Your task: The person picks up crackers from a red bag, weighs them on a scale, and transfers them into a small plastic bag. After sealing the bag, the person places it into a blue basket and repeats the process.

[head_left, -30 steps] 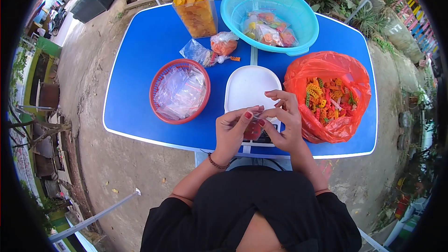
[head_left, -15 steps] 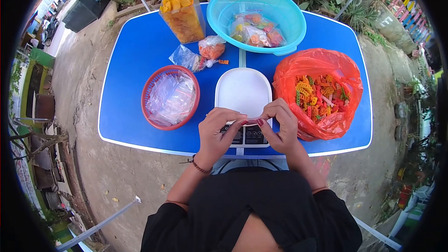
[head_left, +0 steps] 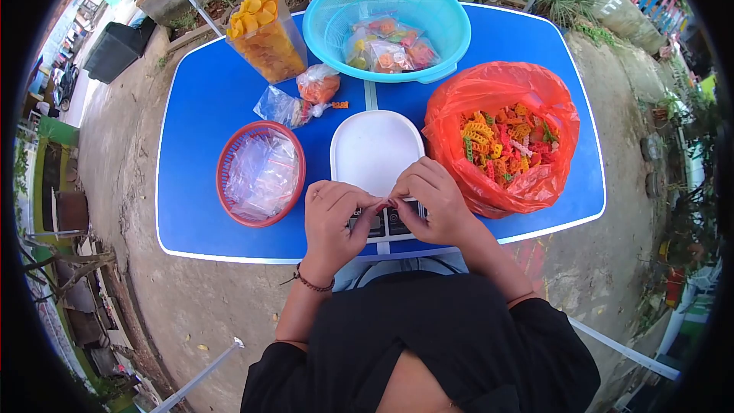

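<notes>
My left hand (head_left: 335,218) and my right hand (head_left: 433,205) meet over the front of a white kitchen scale (head_left: 375,149). Both are closed in a pinch, fingertips nearly touching. Between them is a thin, see-through edge that looks like a small clear plastic bag, mostly hidden by the fingers. Left of the scale, a red basket (head_left: 222,176) holds a pile of clear plastic bags (head_left: 264,172). To the right stands an open red plastic bag (head_left: 562,176) full of colourful crimped snack pieces (head_left: 508,145). The scale's pan carries nothing.
A turquoise basket (head_left: 317,42) with several filled packets (head_left: 390,50) stands at the back of the blue table (head_left: 191,122). Beside it are a clear container of yellow chips (head_left: 267,42), a tied bag of orange snacks (head_left: 318,86) and a crumpled clear bag (head_left: 279,107).
My fingertips have come closer together, narrowing the gap between the two pinches. The view has shifted, so the table's things appear farther left.
</notes>
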